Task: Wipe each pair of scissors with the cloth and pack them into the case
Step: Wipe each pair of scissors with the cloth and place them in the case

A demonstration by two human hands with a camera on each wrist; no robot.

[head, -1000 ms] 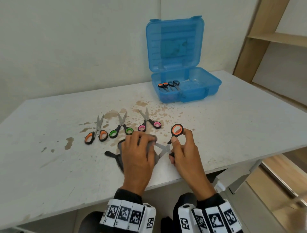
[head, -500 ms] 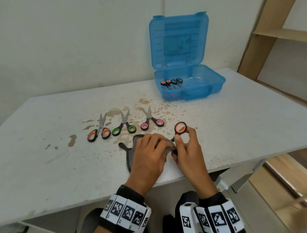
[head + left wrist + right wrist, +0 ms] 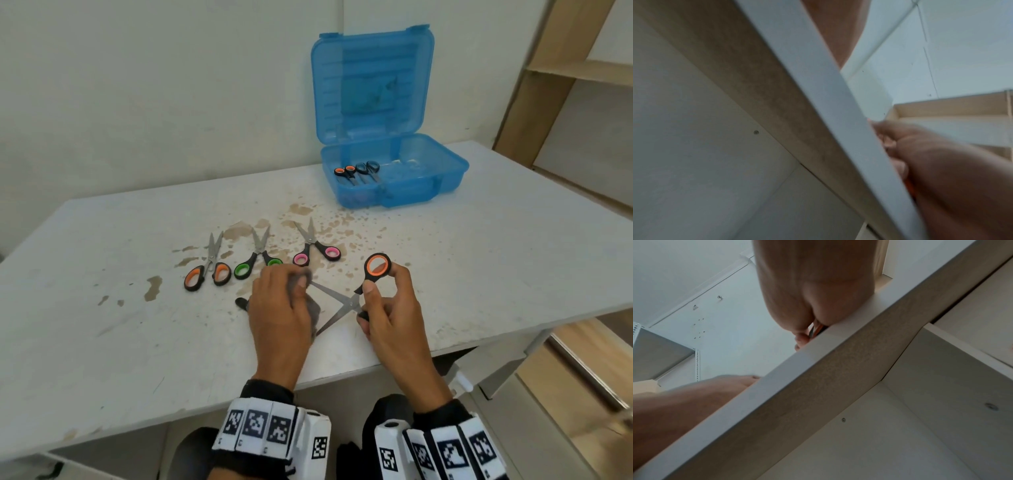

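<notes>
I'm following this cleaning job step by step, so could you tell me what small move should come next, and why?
Probably draw the cloth along the lower blade. The right hand holds the open scissors by their orange handles, the left hand pinches the cloth at the upper blade's tip, and the lower blade lies bare beside it.

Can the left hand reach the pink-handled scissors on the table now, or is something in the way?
Probably yes: the pink-handled scissors lie just beyond the left hand, nothing between, but it holds the grey cloth.
</notes>
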